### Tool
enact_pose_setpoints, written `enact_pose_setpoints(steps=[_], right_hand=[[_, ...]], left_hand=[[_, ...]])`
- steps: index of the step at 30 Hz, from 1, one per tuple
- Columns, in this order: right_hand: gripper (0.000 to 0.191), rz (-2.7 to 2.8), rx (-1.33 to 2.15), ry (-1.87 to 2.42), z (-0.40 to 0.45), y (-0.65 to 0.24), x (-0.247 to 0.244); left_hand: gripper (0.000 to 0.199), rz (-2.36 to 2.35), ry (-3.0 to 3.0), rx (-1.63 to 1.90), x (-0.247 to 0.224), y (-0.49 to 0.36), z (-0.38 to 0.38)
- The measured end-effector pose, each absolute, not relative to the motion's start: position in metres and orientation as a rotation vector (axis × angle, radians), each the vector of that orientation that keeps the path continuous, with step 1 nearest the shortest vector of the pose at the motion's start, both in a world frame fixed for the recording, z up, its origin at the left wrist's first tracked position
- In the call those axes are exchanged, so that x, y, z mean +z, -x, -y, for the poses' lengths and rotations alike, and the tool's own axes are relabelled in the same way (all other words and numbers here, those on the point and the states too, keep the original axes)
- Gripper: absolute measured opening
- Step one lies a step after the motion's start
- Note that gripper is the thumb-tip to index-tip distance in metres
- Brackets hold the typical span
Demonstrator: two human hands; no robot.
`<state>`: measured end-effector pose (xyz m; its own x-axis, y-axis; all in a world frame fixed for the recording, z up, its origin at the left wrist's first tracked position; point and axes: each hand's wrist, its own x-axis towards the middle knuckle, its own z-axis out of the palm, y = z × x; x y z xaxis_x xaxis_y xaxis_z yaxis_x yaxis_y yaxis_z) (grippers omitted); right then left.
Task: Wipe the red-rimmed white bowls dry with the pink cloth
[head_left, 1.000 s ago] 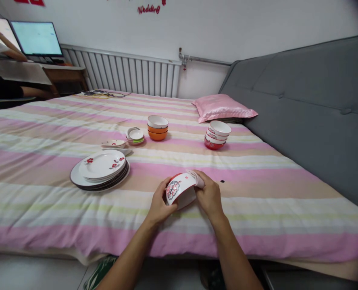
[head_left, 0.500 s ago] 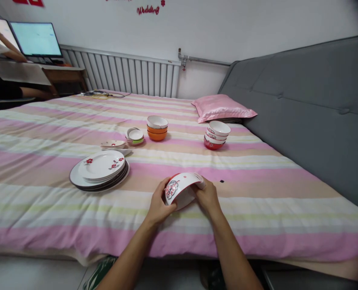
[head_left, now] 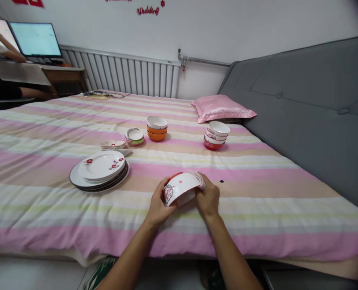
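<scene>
Tilted on its side above the bed's near edge is a white bowl (head_left: pixel 183 186) with a red base and a printed blossom pattern. My left hand (head_left: pixel 161 203) grips its left side, fingers behind and thumb at the rim. At the right rim, my right hand (head_left: pixel 208 195) is closed on a pale pink folded cloth (head_left: pixel 199 179), which wraps over the bowl's edge. Part of the bowl's inside is hidden by my hands. Beyond them stands a stack of similar red and white bowls (head_left: pixel 217 137).
To the left lie stacked plates (head_left: pixel 102 166), small dishes (head_left: pixel 114 144) and little saucers (head_left: pixel 135 136). Orange bowls (head_left: pixel 157 131) are stacked farther back. A pink pillow (head_left: pixel 224 108) rests by the grey headboard (head_left: pixel 306 100). Another person's arm (head_left: pixel 8 46) is at a desk, far left.
The bowl has turned in my hands, its blossom print shifting left and down. My right hand has moved slightly with the cloth, more of which shows at the rim.
</scene>
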<state>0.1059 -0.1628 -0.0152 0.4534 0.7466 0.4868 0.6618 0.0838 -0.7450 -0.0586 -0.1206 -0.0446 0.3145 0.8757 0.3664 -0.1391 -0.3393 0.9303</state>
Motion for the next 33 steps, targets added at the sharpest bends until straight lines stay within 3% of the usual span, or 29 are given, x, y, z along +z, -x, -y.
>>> enact_pose_setpoints(steps=[5,9,19,25,33], right_hand=[[0.039,1.36,-0.371,1.462,0.169,-0.101,-0.004],[0.033,1.557,-0.457,1.348,0.167,-0.099,0.003],[0.038,1.659,-0.35,1.297,0.165,-0.099,0.007],[0.051,1.549,-0.137,1.371,0.164,-0.105,0.002],[0.052,1.37,0.167,1.458,0.157,-0.112,-0.009]], left_hand=[[0.075,-0.641,-1.538,1.201,-0.041,0.056,0.125],[0.078,-0.633,-1.579,1.189,-0.043,0.056,0.125],[0.075,-0.762,-1.623,1.201,-0.044,0.059,0.118],[0.074,-0.727,-1.621,1.21,-0.044,0.059,0.118],[0.073,-0.76,-1.567,1.23,-0.044,0.058,0.119]])
